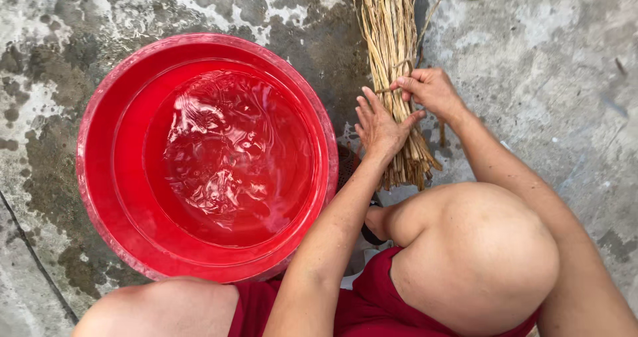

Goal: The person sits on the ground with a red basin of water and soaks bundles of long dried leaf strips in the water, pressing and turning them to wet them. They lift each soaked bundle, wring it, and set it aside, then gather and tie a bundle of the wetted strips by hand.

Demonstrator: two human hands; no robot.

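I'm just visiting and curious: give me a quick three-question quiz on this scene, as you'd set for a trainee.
1. True or false: the red basin holds water.
2. Which hand pinches the tie around the straw bundle: the left hand or the right hand?
3. Multiple choice: the bundle lies (a) inside the basin, (b) on the concrete floor beside it, (c) on the person's knee.

Key: 1 true; 2 the right hand, while the left lies open and flat on the bundle; 3 b.

Red basin [100, 197], pale tan straw bundle [392, 31]
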